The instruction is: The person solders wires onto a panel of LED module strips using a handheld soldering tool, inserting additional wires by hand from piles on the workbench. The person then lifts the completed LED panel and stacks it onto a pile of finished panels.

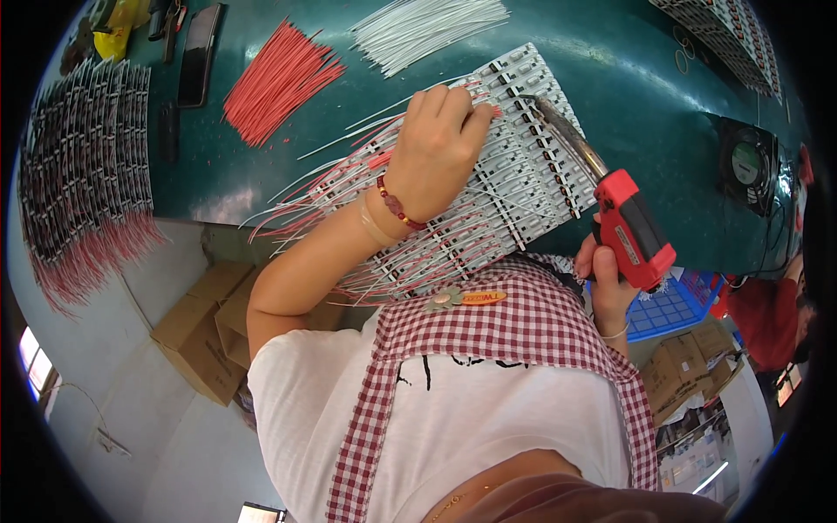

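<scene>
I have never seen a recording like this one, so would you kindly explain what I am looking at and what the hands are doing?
There is no machine here: a person works with two bare hands, and the single picture comes from a wide fisheye camera on their head, looking down. That is why straight edges bend and the person's own chest and checked apron fill the lower part.

The left hand presses down on a white panel of circuit strips with red and white wires attached, lying on a green table. The right hand grips a red-handled soldering tool, its metal tip reaching onto the panel.

Further back lie a bundle of red wires, a bundle of white wires, and at the left a stack of wired strips.
</scene>
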The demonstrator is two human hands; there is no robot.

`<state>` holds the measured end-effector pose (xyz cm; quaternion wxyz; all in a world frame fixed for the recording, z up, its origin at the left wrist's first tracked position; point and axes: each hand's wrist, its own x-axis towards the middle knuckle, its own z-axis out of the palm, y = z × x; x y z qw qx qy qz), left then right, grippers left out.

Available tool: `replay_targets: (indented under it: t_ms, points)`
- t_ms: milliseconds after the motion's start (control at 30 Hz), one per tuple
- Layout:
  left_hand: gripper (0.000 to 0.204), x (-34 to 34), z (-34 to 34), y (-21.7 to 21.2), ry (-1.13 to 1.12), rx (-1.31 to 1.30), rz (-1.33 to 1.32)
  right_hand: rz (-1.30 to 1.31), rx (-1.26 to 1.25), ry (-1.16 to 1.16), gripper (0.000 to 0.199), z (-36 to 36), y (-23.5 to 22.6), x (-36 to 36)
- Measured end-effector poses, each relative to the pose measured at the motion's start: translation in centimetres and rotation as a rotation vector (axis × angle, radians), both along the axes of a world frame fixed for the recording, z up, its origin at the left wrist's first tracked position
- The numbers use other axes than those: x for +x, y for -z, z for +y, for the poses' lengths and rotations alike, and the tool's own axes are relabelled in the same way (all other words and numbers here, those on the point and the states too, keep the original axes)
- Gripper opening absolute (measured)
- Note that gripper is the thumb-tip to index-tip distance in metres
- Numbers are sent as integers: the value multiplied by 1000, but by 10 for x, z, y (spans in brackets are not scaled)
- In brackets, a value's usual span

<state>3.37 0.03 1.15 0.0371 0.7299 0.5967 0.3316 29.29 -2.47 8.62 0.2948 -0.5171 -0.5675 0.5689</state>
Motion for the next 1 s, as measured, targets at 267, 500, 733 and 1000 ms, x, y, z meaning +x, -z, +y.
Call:
replay_targets:
  t_ms: [267,500,733,1000]
  points:
    - [23,1,0,-1,-6,14,2,-136,-33,-30,7,-5,15,6]
    - [22,-1,0,0,-11,15,6,-76,-15,-24,20,-5,8,2]
    - [22,2,1,-1,-14,1,32,32,22,69,45,3,-2,9]
    - [18,7,7,-8,20,-73,145,204,394,430,51,36,-54,80]
